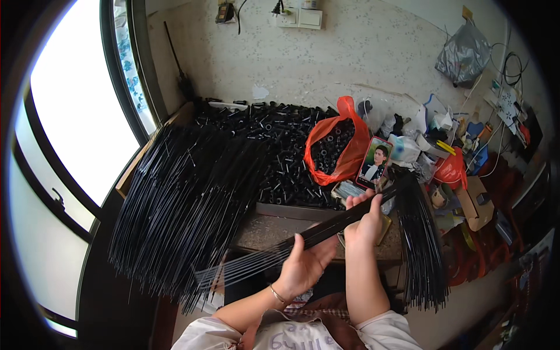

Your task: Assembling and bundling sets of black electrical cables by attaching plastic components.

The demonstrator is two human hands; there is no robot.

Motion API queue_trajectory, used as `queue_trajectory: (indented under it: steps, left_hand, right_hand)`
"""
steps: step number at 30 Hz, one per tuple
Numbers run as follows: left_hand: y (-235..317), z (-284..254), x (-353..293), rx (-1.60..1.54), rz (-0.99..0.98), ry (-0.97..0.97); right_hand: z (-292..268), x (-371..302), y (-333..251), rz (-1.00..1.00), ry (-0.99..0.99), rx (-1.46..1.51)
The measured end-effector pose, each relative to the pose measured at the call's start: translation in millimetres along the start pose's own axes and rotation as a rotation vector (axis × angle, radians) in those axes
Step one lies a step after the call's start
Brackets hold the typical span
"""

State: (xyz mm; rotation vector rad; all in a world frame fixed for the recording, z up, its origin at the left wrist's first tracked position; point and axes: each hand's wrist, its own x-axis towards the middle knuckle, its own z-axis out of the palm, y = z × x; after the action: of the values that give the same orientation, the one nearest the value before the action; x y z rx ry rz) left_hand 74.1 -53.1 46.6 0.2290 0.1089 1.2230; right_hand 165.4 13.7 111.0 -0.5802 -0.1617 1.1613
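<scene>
A long bundle of thin black rods (326, 230) slants across in front of me, its thinner ends fanned out at the lower left and its thicker end up at the right. My right hand (363, 226) grips it near the upper end, thumb on top. Farther down, my left hand (304, 265) cradles it, with the thumb raised along the near side and the fingers partly hidden behind the rods. To the left, a large pile of similar black rods (186, 192) hangs over the table's front edge. Another bunch of black rods (419, 248) droops over the edge beside my right hand.
Small black tubular parts (283, 151) cover the tabletop behind a low ledge (297, 211). An open red plastic bag (357, 149) holds dark ring-shaped parts. A phone (373, 163) leans beside it. Clutter and a cardboard box (475, 204) stand at right; a window (76, 87) at left.
</scene>
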Motion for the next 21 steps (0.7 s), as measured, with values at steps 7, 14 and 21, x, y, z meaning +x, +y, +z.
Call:
queue_trajectory:
  steps: [7,14,21]
  left_hand:
    - [56,56,-19,1.329,0.592,-0.562]
    - [84,40,32,1.751,0.364,-0.393]
    - [80,33,19,1.411,0.045,-0.65]
  right_hand:
    - [-20,-38,-9,-0.337,-0.786,-0.409]
    - [-101,-50,58,0.156,-0.869,-0.804]
    - [-124,-37,57,0.163,-0.944,-0.654]
